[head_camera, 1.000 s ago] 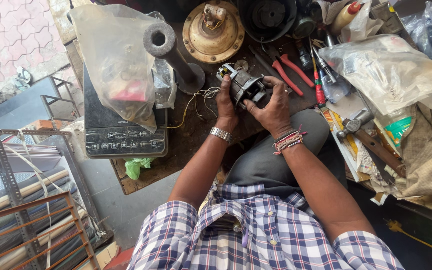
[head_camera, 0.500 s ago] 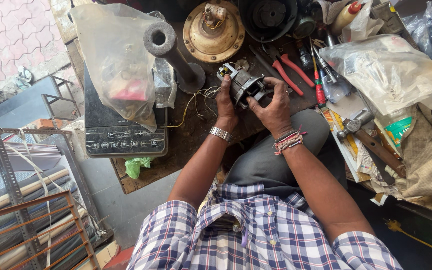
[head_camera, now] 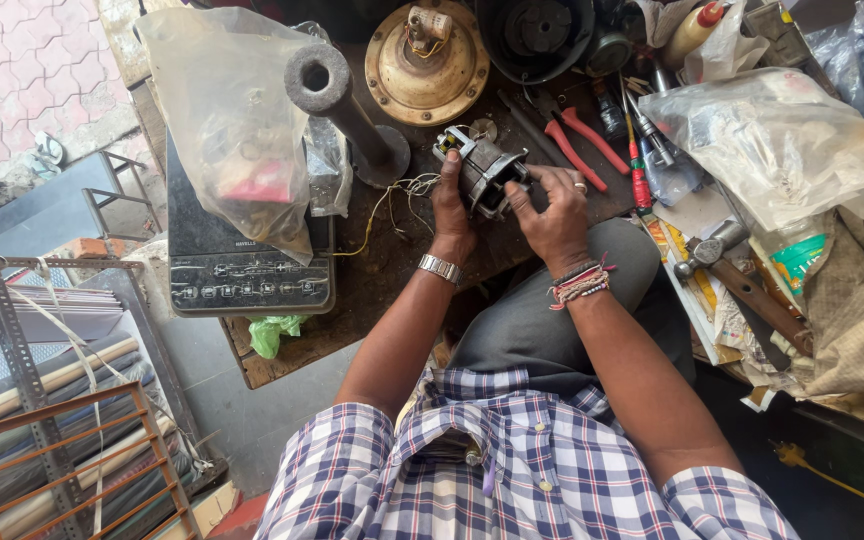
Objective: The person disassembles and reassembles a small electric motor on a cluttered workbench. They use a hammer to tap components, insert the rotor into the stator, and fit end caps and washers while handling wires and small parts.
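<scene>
metal motor (head_camera: 487, 172) gripped by both hands, left (head_camera: 449, 200) and right (head_camera: 552, 205), hemmed by red pliers (head_camera: 577, 135) near the bench edge.

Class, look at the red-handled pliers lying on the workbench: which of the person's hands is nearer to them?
Right. The right hand grips the small grey electric motor just beside the red-handled pliers; the left hand holds the motor's far side.

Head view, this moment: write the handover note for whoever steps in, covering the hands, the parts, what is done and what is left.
Left hand: grips the small motor from its left side.
Right hand: fingers on the motor's right side.
Motor sits at the workbench edge, loose wires trailing left.
Red-handled pliers and screwdrivers lie just right.
Done: motor is out, bare, in hand.
Left: cannot tell; no tool picked up.
</scene>
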